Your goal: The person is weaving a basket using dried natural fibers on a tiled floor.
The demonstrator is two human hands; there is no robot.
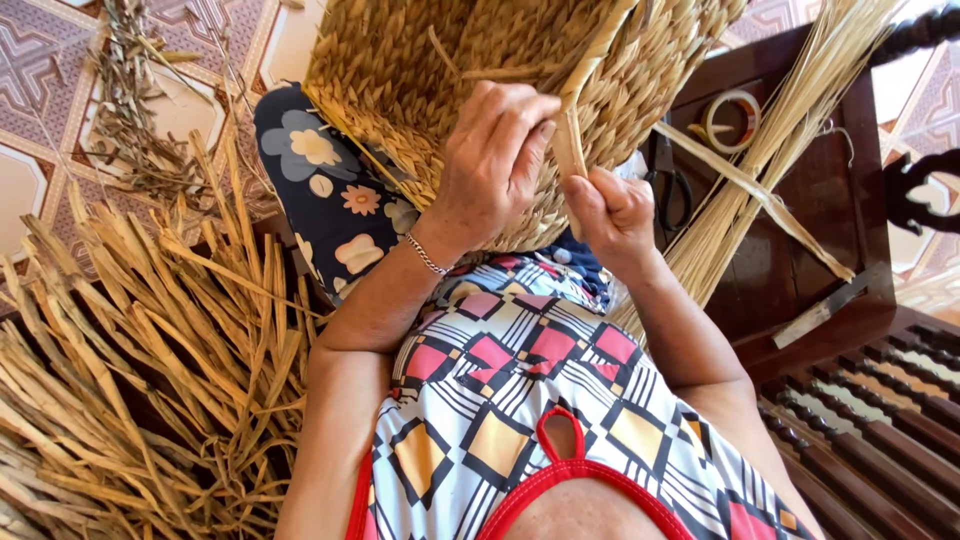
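A large woven straw basket (420, 60) rests on my lap, its braided wall facing me. My left hand (495, 160) presses against the basket wall, fingers curled over a flat straw strand (572, 130) that runs up to the rim. My right hand (615, 210) pinches the lower end of that same strand between thumb and fingers. A thin silver bracelet (428, 257) circles my left wrist.
A heap of dried flat straw leaves (150, 340) lies at my left. A bundle of thin straw stalks (790, 110) leans across a dark wooden table (830, 220) at right, with a tape roll (732, 120) and black scissors (668, 185) on it. Patterned tiled floor (40, 70) lies beyond.
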